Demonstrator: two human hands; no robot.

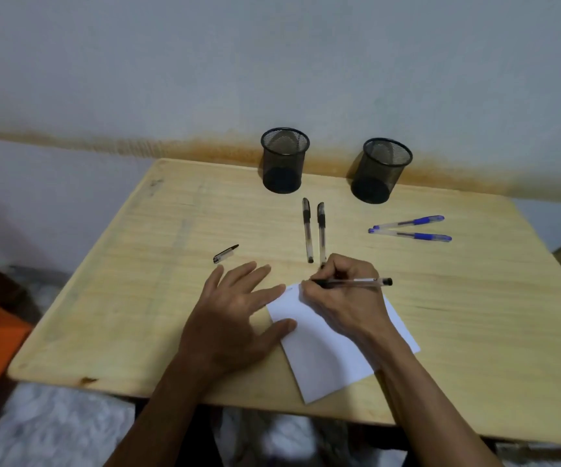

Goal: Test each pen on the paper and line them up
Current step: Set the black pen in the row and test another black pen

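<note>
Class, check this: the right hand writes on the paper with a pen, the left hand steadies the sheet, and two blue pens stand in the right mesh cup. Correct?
Not quite. In the head view both cups are empty; the blue pens lie on the table. The rest holds.

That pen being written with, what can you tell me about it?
The pen is a slim stick with a clear barrel, a dark grip section near the tip and a black end plug. It has no cap on; a loose black cap lies apart on the table. The right hand pinches it near the tip, and it lies nearly level, back end pointing right. Its tip meets the top edge of the white paper, which the left hand steadies.
</note>
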